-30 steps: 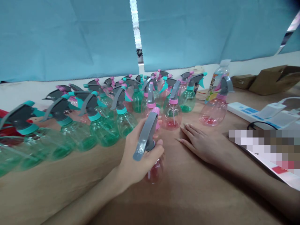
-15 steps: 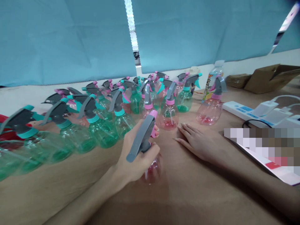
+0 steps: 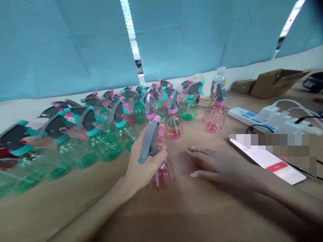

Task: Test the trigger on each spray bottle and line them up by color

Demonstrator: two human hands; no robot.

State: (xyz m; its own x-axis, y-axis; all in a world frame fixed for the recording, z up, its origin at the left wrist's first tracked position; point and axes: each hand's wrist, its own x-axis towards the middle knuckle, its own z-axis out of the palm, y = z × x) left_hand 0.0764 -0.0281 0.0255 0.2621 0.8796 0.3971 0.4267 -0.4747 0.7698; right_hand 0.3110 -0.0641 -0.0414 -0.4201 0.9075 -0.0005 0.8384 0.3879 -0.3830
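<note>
Pink spray btl [image 3: 166, 168], reddish liq. [image 3: 160, 180] inside

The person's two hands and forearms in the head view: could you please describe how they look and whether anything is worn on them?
Both the left hand and the right hand are bare, with no glove, ring or watch showing. The left forearm and right forearm are uncovered as far as they show: no sleeve, cable or marking is visible. Blur hides finer detail.
</note>
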